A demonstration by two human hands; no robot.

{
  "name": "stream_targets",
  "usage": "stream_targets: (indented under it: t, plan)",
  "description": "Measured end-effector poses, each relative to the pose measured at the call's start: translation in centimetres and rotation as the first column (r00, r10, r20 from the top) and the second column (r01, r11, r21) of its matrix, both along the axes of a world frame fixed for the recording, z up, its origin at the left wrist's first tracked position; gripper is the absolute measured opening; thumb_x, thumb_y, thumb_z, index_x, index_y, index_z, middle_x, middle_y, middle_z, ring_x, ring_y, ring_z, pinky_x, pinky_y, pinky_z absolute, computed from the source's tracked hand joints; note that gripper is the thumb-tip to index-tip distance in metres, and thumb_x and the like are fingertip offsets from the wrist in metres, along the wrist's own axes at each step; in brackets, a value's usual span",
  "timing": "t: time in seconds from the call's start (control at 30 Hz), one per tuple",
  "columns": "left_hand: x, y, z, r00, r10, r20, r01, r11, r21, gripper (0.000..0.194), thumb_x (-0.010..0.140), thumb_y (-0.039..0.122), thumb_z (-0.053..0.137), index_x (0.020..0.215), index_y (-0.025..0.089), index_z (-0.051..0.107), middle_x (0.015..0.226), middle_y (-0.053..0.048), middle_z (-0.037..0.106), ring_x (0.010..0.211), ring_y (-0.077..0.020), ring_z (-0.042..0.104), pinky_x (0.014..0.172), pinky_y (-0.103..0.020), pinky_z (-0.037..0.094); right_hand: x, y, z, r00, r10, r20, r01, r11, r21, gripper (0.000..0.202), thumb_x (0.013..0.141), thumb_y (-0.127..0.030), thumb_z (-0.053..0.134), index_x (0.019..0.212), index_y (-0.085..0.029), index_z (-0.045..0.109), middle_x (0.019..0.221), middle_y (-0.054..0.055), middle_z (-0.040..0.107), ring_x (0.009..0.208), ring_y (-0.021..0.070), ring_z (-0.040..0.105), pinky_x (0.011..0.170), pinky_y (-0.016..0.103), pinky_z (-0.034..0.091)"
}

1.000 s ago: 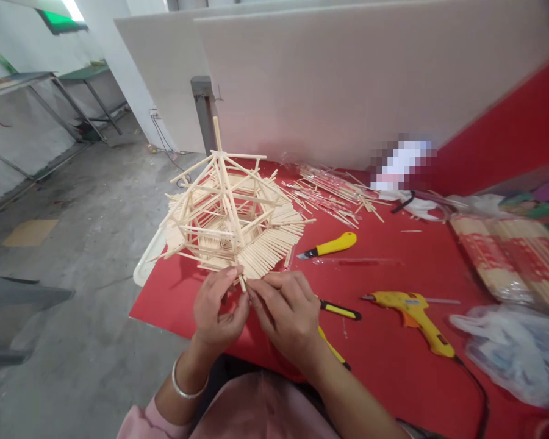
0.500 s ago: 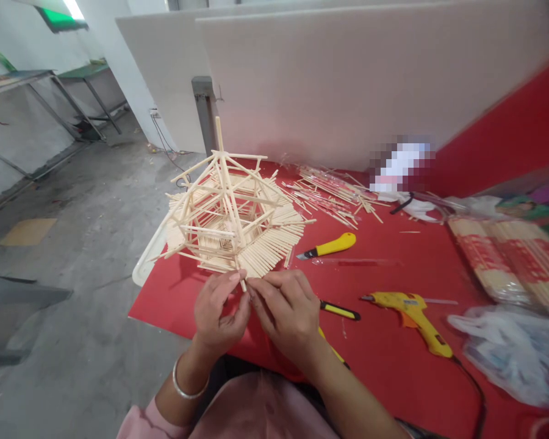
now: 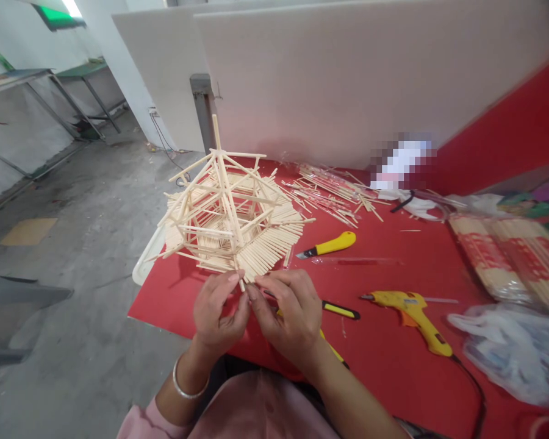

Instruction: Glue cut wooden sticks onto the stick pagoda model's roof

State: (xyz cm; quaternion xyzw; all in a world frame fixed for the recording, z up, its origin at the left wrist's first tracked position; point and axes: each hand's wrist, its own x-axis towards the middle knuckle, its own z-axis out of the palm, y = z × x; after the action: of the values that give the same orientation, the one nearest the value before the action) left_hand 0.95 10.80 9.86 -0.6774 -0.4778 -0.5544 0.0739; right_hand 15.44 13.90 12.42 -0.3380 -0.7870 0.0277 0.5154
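Observation:
A pagoda-like model [image 3: 224, 213] built of thin wooden sticks stands on the red tabletop, with a pointed frame on top and rows of sticks fanned out as a lower roof. My left hand [image 3: 219, 311] pinches the near end of a wooden stick [image 3: 242, 284] that juts from the model's front corner. Close beside it, my right hand [image 3: 290, 311] has thumb and forefinger together at the roof's near edge; whatever lies between those fingertips is hidden.
Right of the model lie a yellow utility knife [image 3: 332, 245], a black-and-yellow cutter [image 3: 341, 310] and a yellow glue gun [image 3: 407, 308] with its cord. Loose sticks [image 3: 333, 189] are heaped behind. Packed stick bundles [image 3: 507, 256] and a plastic bag [image 3: 516, 353] sit at the right.
My right hand has shifted slightly, its forefinger lifting a little from the thumb, and more of the black-and-yellow cutter shows. My left hand keeps its place on the stick.

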Motion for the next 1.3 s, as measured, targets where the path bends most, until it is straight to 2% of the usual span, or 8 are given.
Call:
stream_targets:
  t: [0.17,0.47,0.77,1.03,1.3]
  plan:
    - [-0.07,-0.04,-0.15,0.999,0.038,-0.024,-0.038,0.999,0.009,0.056,0.082,0.008,0.066,0.133,0.022,0.048,0.106,-0.012,0.075,0.081,-0.0183,0.071,0.067,-0.03,0.058,-0.01,0.05,-0.07,1.0,-0.001,0.0,0.001,1.0,-0.002,0.024,0.083,-0.014,0.07,0.104,-0.019,0.061,0.086,0.006,0.066,0.077,0.0166,0.059,0.068,0.031,0.05]
    - [0.05,-0.04,-0.74,0.999,-0.018,0.033,0.018,1.0,0.0,0.055,0.082,0.006,0.066,0.132,0.021,0.05,0.105,-0.011,0.075,0.084,-0.0188,0.071,0.073,-0.033,0.06,-0.17,0.13,-0.07,1.0,-0.011,0.008,0.011,1.0,0.009,0.026,0.082,-0.011,0.071,0.105,-0.018,0.061,0.086,0.006,0.067,0.076,0.0173,0.059,0.068,0.031,0.049]
    - [0.07,0.0,-0.64,0.999,-0.021,0.034,0.02,1.0,0.02,0.053,0.082,0.005,0.065,0.131,0.019,0.051,0.104,-0.012,0.075,0.084,-0.0181,0.07,0.072,-0.032,0.06,-0.24,0.04,-0.14,1.0,-0.005,0.002,0.005,1.0,-0.015,0.026,0.082,-0.012,0.07,0.105,-0.019,0.062,0.086,0.005,0.066,0.077,0.0163,0.057,0.069,0.031,0.049]
    - [0.0,-0.01,-0.62,1.0,-0.016,0.024,0.016,1.0,0.007,0.052,0.081,0.004,0.065,0.13,0.018,0.052,0.104,-0.012,0.075,0.078,-0.0159,0.069,0.071,-0.03,0.059,-0.34,0.02,-0.02,0.999,-0.015,0.03,0.015,1.0,-0.021,0.016,0.083,-0.012,0.068,0.098,-0.019,0.068,0.081,0.004,0.065,0.073,0.0153,0.057,0.069,0.03,0.049]
    - [0.03,0.0,-0.87,1.0,0.02,0.024,-0.02,1.0,0.012,0.05,0.083,0.007,0.065,0.129,0.02,0.052,0.105,-0.011,0.076,0.084,-0.0178,0.072,0.072,-0.031,0.061,-0.43,0.03,-0.08,0.999,-0.019,0.034,0.02,0.999,-0.025,0.016,0.083,-0.012,0.069,0.098,-0.019,0.067,0.082,0.005,0.065,0.074,0.0154,0.057,0.069,0.031,0.049]
